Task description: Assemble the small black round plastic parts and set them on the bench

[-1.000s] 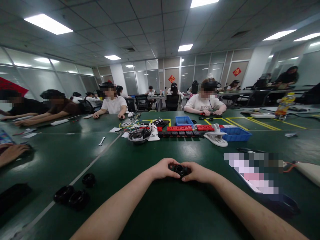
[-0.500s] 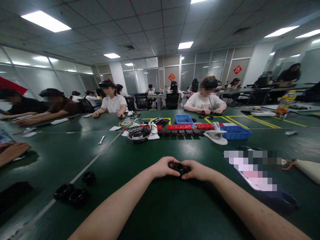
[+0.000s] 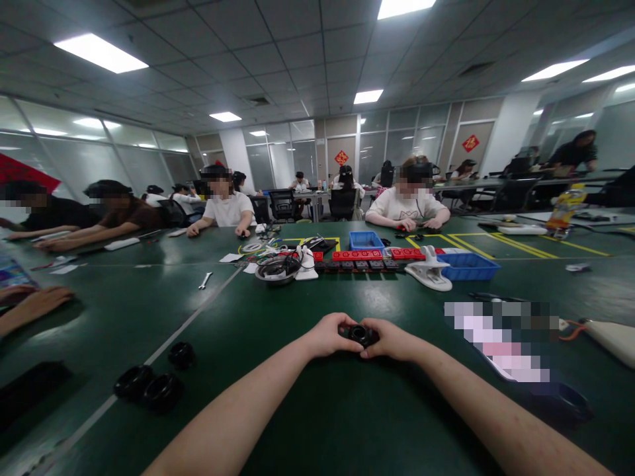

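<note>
Black and round, the ring (image 3: 360, 335) sits between the left hand (image 3: 331, 336) and the right hand (image 3: 387, 338), both pinching it. Left of the ring, three black rings (image 3: 162, 393) lie on the green table (image 3: 238, 324). Beyond the ring is a white clip (image 3: 430, 270).

Left of the bottle (image 3: 567, 210) and farther back, a red diamond sign (image 3: 471, 143) on a door (image 3: 473, 127) reads "福". A second red diamond (image 3: 341, 157), farther left of the bottle, carries marks too blurred to read. The bottle's lettering is illegible.
</note>
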The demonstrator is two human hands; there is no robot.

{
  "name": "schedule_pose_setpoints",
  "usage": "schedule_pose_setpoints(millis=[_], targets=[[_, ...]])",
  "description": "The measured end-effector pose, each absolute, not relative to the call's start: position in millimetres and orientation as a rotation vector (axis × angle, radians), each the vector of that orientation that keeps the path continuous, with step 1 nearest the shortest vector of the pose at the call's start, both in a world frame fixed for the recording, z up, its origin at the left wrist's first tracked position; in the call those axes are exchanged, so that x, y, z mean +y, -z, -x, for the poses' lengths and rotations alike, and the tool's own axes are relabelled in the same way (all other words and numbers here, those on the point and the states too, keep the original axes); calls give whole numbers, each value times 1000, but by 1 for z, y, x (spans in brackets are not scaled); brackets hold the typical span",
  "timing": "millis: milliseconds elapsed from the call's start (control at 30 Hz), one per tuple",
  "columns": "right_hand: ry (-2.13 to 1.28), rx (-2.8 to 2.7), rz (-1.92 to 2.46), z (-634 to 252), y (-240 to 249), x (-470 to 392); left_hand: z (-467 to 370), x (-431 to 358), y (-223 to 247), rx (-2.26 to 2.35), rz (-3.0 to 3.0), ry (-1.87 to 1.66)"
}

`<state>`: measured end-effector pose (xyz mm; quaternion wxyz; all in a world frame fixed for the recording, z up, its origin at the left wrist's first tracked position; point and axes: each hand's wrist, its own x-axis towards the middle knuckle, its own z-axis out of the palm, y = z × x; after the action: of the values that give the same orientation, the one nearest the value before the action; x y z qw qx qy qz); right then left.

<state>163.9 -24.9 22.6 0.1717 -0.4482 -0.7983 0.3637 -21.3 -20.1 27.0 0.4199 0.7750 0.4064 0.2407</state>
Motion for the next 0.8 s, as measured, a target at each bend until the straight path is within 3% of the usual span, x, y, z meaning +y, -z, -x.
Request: schedule_pose_setpoints(millis=[300,467,633,800], targets=[[-418,-2161,1697,-143,-15,-35,11,-28,-21,1381,-2022,-757],[-239,-2108,1799,-131,-12,-42,5,-32,-16,1520,-2017,-851],[-316,-2133,1729,-134,-16,-43,9,-29,-17,1420,-2061,-846],[-702,-2253,1361,-152,-25,-37,23,-20,-23,1157,-2039,-697]])
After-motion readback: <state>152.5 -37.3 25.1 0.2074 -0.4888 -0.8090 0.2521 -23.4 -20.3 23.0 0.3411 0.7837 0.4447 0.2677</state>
